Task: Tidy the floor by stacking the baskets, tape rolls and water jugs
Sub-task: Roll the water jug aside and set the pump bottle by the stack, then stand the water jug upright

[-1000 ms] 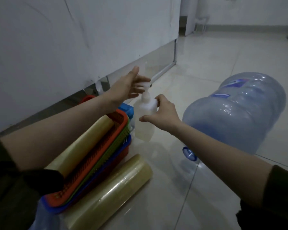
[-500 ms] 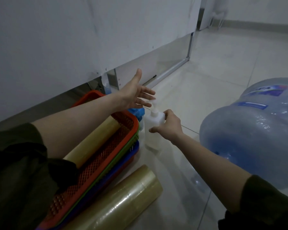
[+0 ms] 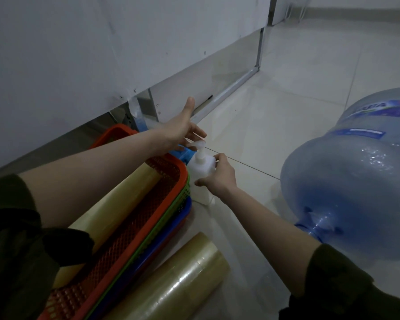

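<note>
gripping body of white pump bottle point(image 3: 200, 175) w/ r hand point(image 3: 217, 179), fingers curled round it; upright on tiled floor point(image 3: 275, 125), right at far end of basket stack point(image 3: 171, 188). holding l hand point(image 3: 180, 130) spread over pump head point(image 3: 198, 143), fingers straight, grasping nothing; can't tell if touching. orange basket on top, green & blue below, w/ tape roll point(image 3: 116, 209) lying inside. second tape roll point(image 3: 178, 280) on floor just beside stack. blue water jug point(image 3: 346, 192) on its side at right, apart from stack.
</note>
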